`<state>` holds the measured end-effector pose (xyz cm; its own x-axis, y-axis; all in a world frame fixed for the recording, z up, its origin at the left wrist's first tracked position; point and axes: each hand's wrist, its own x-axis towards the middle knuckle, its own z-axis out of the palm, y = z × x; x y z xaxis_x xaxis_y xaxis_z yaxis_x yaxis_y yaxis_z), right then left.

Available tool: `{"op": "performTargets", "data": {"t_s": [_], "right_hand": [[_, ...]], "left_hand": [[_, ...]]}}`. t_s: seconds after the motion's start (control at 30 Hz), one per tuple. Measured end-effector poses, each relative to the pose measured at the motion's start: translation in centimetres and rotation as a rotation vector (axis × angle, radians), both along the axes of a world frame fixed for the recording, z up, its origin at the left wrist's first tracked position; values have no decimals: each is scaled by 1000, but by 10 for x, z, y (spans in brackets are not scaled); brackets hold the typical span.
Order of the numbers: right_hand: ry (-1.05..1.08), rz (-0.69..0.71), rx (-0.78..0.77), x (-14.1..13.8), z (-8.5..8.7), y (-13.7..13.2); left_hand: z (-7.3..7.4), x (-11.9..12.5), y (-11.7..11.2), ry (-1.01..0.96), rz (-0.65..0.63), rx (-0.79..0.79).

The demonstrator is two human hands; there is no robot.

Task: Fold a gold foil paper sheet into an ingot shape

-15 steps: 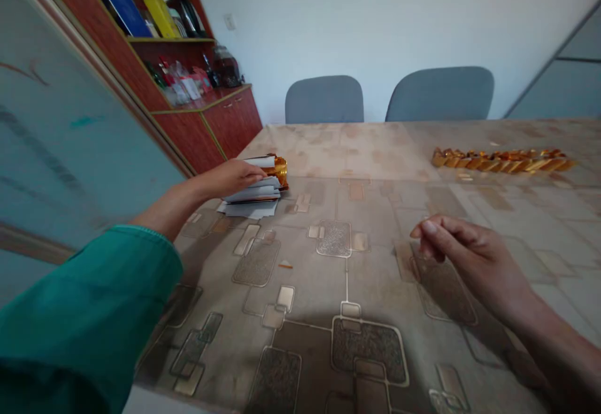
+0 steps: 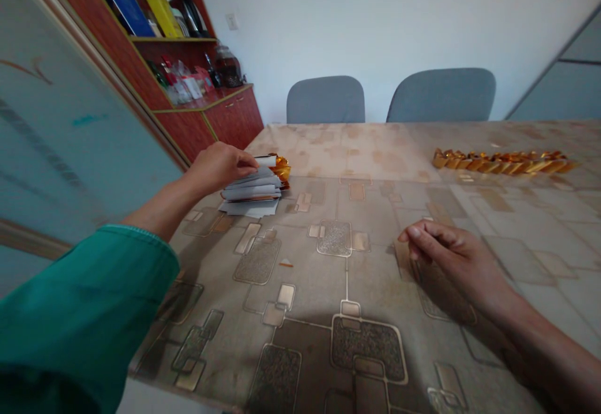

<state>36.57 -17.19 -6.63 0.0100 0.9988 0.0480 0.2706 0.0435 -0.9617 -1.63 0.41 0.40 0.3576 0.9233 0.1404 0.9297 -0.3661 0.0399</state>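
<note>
At the far left of the table, my left hand (image 2: 220, 166) is at a stack of paper sheets (image 2: 251, 198), thumb and fingers pinched together at the edge of an upper sheet. The sheets show pale grey-white faces, and shiny gold foil (image 2: 282, 170) sticks out on the stack's right side. My fingers partly hide the top of the pile. My right hand (image 2: 441, 245) hovers over the right half of the table, its fingers curled and the thumb against the index finger. Nothing shows in it.
A long row of folded gold foil pieces (image 2: 504, 161) lies at the back right of the patterned tablecloth (image 2: 319, 289). A small orange strip (image 2: 286, 265) lies mid-table. Two grey chairs (image 2: 325, 99) stand behind, and a red-brown cabinet (image 2: 235, 116) at the back left.
My left hand has drawn back slightly to the left and up on the stack, its fingers now pinching. My right hand has shifted a little to the left.
</note>
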Motion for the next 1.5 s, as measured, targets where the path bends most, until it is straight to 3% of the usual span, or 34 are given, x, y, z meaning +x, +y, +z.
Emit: {"op": "performTargets", "data": {"t_s": [0.23, 0.3, 0.37, 0.43, 0.53, 0.6, 0.7, 0.77, 0.87, 1.0, 1.1, 1.17, 1.37, 1.43, 1.5], "right_hand": [[102, 14, -38, 1, -9, 2], [207, 13, -99, 1, -14, 4], [366, 45, -176, 0, -17, 4], [531, 132, -263, 0, -18, 4], [667, 279, -371, 3, -15, 1], [667, 287, -382, 9, -13, 0], [584, 203, -373, 19, -11, 0], [500, 149, -392, 24, -11, 2], [395, 118, -412, 24, -13, 8], [421, 185, -393, 15, -23, 18], [431, 192, -317, 13, -31, 23], [416, 169, -225, 14, -31, 25], [192, 39, 133, 17, -12, 12], [125, 61, 321, 18, -8, 7], [5, 153, 519, 23, -8, 3]], "left_hand": [[19, 7, -21, -104, 69, 194], [24, 18, -37, -143, 40, 279], [22, 36, -59, -198, -95, 369], [13, 60, -85, -206, -231, 365], [-17, 103, -124, -196, -754, 319], [-42, 129, -144, -177, -933, 291], [-73, 152, -161, -197, -990, 283], [-85, 158, -164, -186, -1013, 258], [-94, 156, -162, -134, -1076, 246], [-99, 150, -155, -150, -1147, 286], [-101, 148, -149, -201, -1150, 314], [-98, 145, -147, -251, -1086, 313], [-88, 137, -145, -684, -517, 315], [-88, 137, -143, -751, -418, 281], [-89, 137, -142, -739, -425, 257]]}}
